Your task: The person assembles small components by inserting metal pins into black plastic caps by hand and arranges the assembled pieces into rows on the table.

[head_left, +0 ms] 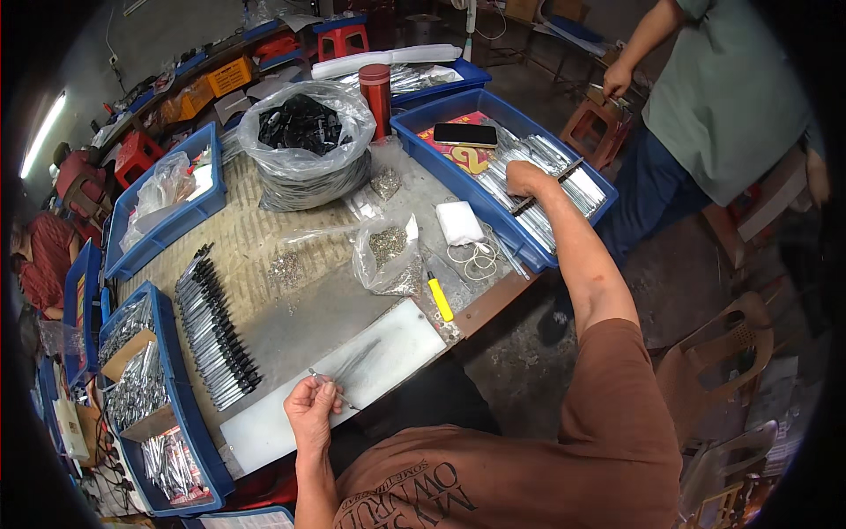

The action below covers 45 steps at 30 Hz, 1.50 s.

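My left hand (pixel 313 407) is closed in a pinch over the white board (pixel 392 333) at the table's front edge. Between its fingers is a thin metal rod (pixel 350 405) with a small silver end; its exact kind is too small to tell. Stretched out to the far right, my right hand (pixel 527 179) reaches into a blue tray (pixel 414 132). Its fingers are curled down among long silver tubes (pixel 557 159), and whatever they grip is hidden. A dark divider bar (pixel 551 185) crosses the tubes beside this hand. A black phone (pixel 465 135) lies in the same tray.
Black-and-silver pens (pixel 216 331) lie in a row at left, beside a blue tray (pixel 167 331) of metal parts. Mid-table are a small-parts bag (pixel 386 251), a yellow-handled screwdriver (pixel 440 300) and a white block (pixel 458 223). Behind stands a large bag (pixel 308 181). A co-worker (pixel 723 106) stands right.
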Tool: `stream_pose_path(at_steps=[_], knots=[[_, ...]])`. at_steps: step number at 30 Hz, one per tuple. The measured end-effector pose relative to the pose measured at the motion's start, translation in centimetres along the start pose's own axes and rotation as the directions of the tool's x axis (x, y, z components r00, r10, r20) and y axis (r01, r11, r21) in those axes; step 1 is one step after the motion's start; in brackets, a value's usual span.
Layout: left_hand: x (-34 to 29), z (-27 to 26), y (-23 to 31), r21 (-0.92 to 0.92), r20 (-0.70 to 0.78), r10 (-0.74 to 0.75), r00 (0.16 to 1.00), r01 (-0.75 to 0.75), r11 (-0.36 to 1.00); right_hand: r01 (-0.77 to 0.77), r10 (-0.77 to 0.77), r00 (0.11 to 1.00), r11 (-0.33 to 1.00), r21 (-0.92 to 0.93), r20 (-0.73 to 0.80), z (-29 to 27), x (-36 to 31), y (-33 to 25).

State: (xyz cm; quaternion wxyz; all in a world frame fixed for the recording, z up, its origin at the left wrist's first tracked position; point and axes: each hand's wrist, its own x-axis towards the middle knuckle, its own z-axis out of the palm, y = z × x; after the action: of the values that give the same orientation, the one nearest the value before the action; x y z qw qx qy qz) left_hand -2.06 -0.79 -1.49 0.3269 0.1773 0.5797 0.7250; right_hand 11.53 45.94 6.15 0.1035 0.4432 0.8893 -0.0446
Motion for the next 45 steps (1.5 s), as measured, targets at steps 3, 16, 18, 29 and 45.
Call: stream_pose_path(at_steps=[3,16,18,29,45], knots=[[0.0,0.0,-0.1,-0.006,-0.002,0.004,1.0,-0.004,1.0,0.01,-0.01,1.0,1.0,-0.011,0.011,0.2,0.4,0.1],[-0.1,0.1,0.0,0.008,-0.013,-0.011,1.0,0.011,1.0,-0.003,0.004,0.999,1.0,-0.011,0.032,1.4,2.1,1.2],[0.0,0.0,-0.1,-0.004,0.001,-0.007,1.0,0.007,1.0,0.049,-0.051,0.998,0.998,0.048,0.025,1.7,2.5,1.8],[-0.1,-0.1,0.0,0.003,-0.006,-0.02,1.0,0.02,1.0,0.055,0.005,0.988,0.923,0.38,-0.156,-0.5,-0.8,0.3],[-0.4,1.9,1.2,-0.041,0.031,0.014,0.999,-0.012,0.999,0.184,-0.609,0.791,0.152,0.971,-0.054,4.3,-17.5,-15.4]])
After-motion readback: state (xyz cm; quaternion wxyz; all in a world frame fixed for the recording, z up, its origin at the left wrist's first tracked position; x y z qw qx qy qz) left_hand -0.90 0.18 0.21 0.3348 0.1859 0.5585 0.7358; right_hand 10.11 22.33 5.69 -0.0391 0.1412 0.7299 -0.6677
